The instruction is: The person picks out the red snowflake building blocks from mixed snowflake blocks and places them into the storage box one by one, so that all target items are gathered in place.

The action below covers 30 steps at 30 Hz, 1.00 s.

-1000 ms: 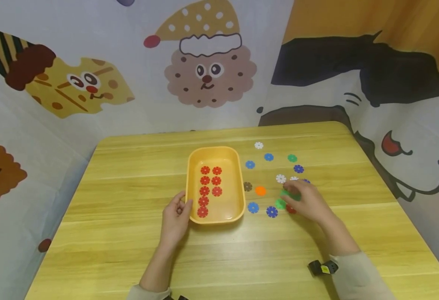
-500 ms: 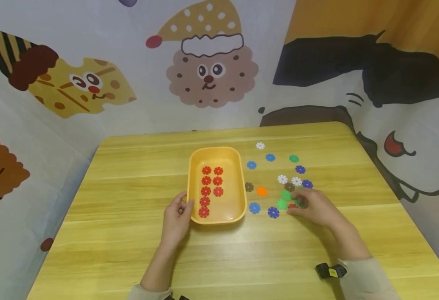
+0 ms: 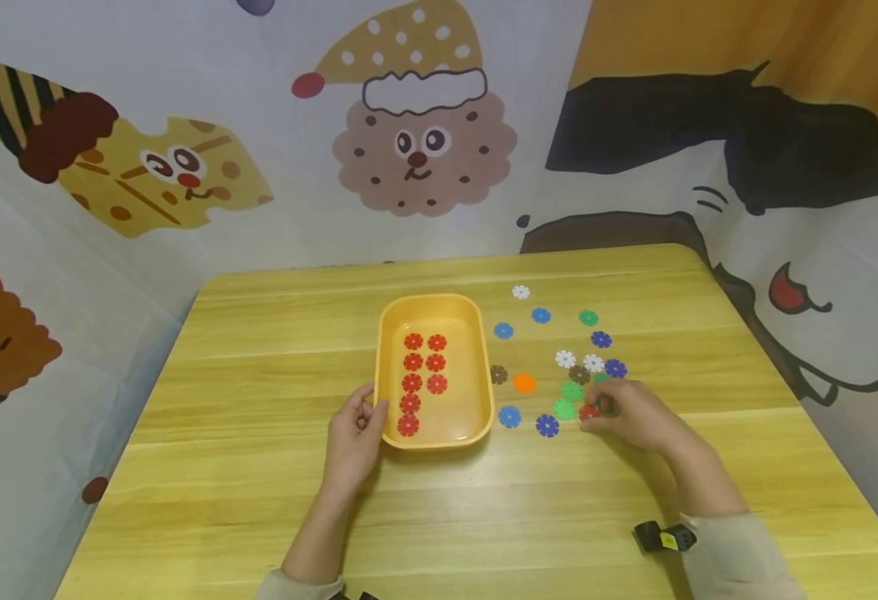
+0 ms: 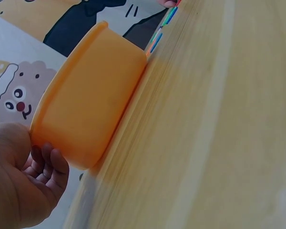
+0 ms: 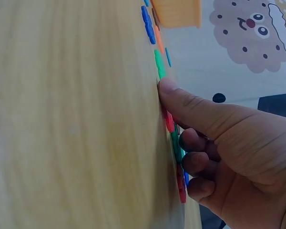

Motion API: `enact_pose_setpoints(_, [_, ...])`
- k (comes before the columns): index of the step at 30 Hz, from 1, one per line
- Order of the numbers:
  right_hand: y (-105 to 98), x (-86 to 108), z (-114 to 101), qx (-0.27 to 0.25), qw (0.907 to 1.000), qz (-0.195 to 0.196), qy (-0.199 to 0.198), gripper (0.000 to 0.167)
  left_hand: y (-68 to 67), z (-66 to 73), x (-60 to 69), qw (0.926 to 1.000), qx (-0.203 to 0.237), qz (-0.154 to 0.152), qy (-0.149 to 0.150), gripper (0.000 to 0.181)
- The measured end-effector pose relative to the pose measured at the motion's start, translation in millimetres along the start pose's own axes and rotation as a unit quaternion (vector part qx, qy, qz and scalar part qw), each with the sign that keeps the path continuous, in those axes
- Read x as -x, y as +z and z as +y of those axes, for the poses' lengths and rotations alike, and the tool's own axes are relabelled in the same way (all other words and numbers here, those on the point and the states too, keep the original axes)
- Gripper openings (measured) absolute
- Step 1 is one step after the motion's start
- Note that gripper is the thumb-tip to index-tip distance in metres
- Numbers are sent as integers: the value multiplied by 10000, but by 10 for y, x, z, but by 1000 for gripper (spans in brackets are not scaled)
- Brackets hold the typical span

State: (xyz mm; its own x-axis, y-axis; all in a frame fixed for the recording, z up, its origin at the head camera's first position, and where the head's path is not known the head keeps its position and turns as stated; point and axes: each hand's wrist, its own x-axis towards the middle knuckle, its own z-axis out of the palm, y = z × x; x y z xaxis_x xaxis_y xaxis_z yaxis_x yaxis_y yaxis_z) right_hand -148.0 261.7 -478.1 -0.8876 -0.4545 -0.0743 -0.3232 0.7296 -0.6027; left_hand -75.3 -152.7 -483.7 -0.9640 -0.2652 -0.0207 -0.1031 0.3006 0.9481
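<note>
My left hand point(image 3: 352, 433) holds the left rim of a yellow plastic tray point(image 3: 465, 417), thumb at the edge and the other fingers curled against the outer wall. Inside the tray, red snowflake discs point(image 3: 412, 383) lie in two columns, the left one longer. To the right of the tray, my right hand point(image 3: 637, 414) has its thumb and forefinger on a red snowflake disc point(image 3: 589, 412) at the table top. In the right wrist view the thumb covers part of this red disc point(image 5: 169, 123). Another red disc point(image 5: 181, 188) lies under the curled fingers.
Loose snowflake discs spread right of the tray: green point(image 3: 564, 409), blue point(image 3: 510, 417), dark blue point(image 3: 547, 426), orange point(image 3: 525, 383), brown point(image 3: 498, 375) and white point(image 3: 565, 359). The wooden table point(image 3: 259, 358) meets a cartoon-printed cloth point(image 3: 281, 208) behind.
My right hand has drawn back slightly to the right from over the green and brown discs and come down at the red disc. The left hand keeps its hold on the tray.
</note>
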Motion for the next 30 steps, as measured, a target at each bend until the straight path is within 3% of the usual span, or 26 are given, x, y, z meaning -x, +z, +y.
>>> enact_pose_setpoints(7, [16,-6,-13,178,9989,248,-356,27,-9,-11,-7,9999,69,-64,35,43])
enact_pose_setpoints(13, [52,-33,-47,-94,9996,54,-270,27,-9,-13,-5,10000,52,-54,21,42])
enact_pose_setpoints(21, [-13,-27,-34,-54,9990,-124,-425,45,-6,-17,-7,10000,81,-43,27,42])
enact_pose_setpoints(30, [-31,4,-62,-49,9992,-124,-383,37,1,-24,-6,9999,93,-26,62,41])
